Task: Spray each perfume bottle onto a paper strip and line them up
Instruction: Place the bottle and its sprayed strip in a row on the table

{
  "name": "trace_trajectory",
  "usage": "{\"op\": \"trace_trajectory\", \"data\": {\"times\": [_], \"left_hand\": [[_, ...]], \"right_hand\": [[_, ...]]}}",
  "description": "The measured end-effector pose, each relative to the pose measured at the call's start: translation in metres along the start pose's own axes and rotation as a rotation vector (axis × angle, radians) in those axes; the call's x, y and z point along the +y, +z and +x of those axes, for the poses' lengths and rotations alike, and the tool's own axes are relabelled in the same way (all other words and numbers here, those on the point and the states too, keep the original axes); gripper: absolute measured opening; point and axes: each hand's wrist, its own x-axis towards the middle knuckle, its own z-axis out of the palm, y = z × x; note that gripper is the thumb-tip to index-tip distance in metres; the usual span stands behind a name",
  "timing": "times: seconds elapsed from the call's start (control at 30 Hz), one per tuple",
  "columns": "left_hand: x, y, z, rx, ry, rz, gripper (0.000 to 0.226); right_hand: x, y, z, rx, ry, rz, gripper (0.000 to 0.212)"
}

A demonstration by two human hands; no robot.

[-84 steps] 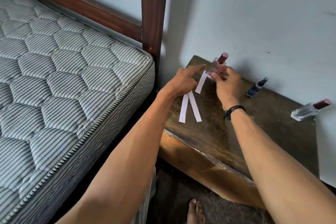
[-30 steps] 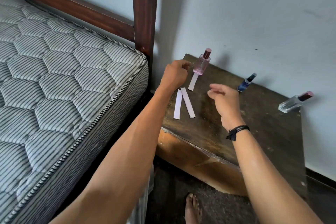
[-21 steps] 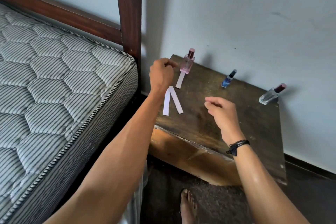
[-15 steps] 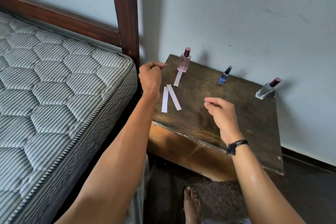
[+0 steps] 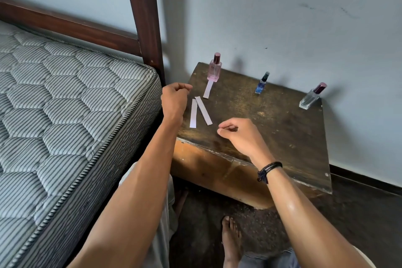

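Note:
A pink perfume bottle (image 5: 214, 69) stands upright at the far left of the dark wooden table (image 5: 272, 128), on the far end of one white paper strip (image 5: 208, 89). Two loose strips (image 5: 193, 113) (image 5: 203, 110) lie in a narrow V just in front of it. A small blue bottle (image 5: 262, 84) and a clear bottle with a dark red cap (image 5: 311, 97) stand along the wall to the right. My left hand (image 5: 174, 100) hovers left of the strips, fingers curled in, holding nothing. My right hand (image 5: 237, 135) hovers right of them, loosely curled and empty.
A striped quilted mattress (image 5: 65, 115) with a dark wooden bedpost (image 5: 143, 17) borders the table on the left. A pale wall (image 5: 282, 17) rises right behind the bottles. My bare foot (image 5: 231, 239) is on the dark floor below the table's front edge.
The pink bottle was set down on the strip's end and both hands let go. My left hand drew back left, my right hand back toward the front edge. The camera tilted down.

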Motion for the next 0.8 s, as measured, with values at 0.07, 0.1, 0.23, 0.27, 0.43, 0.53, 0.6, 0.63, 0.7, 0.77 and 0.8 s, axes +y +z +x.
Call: {"op": "trace_trajectory", "data": {"times": [0.07,0.1,0.23,0.27,0.43,0.53,0.6,0.63,0.7,0.77,0.8], "left_hand": [[-0.001,0.001,-0.003,-0.008,0.009,0.12,0.026],[-0.002,0.0,-0.004,-0.007,0.015,0.183,0.026],[-0.005,-0.01,-0.003,-0.017,0.031,0.418,0.017],[-0.006,-0.013,-0.003,-0.04,0.032,0.458,0.013],[-0.007,-0.017,-0.005,-0.187,0.071,0.632,0.039],[-0.006,-0.014,-0.005,-0.215,0.095,0.696,0.048],[-0.005,-0.014,-0.006,-0.221,0.094,0.714,0.049],[-0.005,-0.015,-0.005,-0.224,0.092,0.714,0.049],[-0.005,-0.017,-0.003,-0.232,0.093,0.716,0.049],[-0.004,-0.02,0.001,-0.251,0.084,0.737,0.054],[-0.004,-0.021,0.003,-0.266,0.077,0.752,0.058]], "right_hand": [[0.001,-0.001,0.0,0.007,-0.001,-0.016,0.017],[0.002,-0.001,0.001,0.011,-0.003,-0.026,0.018],[0.004,0.001,0.002,0.016,-0.006,-0.103,0.021],[0.004,0.002,0.002,0.014,-0.008,-0.121,0.021],[-0.001,0.006,0.005,0.002,-0.01,-0.153,0.022],[0.001,0.006,0.005,-0.005,-0.002,-0.148,0.023],[0.002,0.005,0.004,-0.01,0.0,-0.146,0.023],[0.002,0.005,0.004,-0.012,0.0,-0.143,0.023],[0.001,0.005,0.004,-0.015,-0.001,-0.138,0.023],[0.001,0.005,0.004,-0.017,-0.002,-0.137,0.023],[0.002,0.005,0.004,-0.017,-0.004,-0.135,0.023]]}}
